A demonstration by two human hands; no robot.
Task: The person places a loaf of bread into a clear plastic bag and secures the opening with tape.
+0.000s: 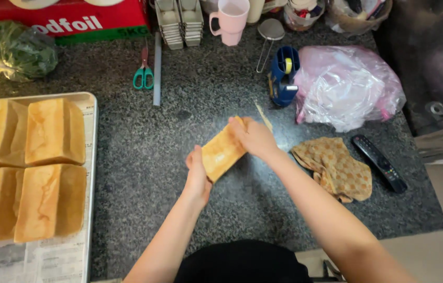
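A golden bread loaf [221,152], apparently in a clear wrap, is held above the dark speckled counter [143,147]. My left hand [197,175] grips its near end from the left. Its far end is under my right hand [254,137], fingers closed over the top. A thin tan strip [263,115] sticks out beyond my right hand. On the left, a metal tray [91,157] lined with paper carries several more loaves [54,131].
Green-handled scissors [143,73], a blue tape dispenser [283,76], a pink mug [230,22], a small strainer [269,32] and a heap of clear plastic bags [344,86] lie at the back. A patterned cloth [336,170] and black remote [378,162] sit right.
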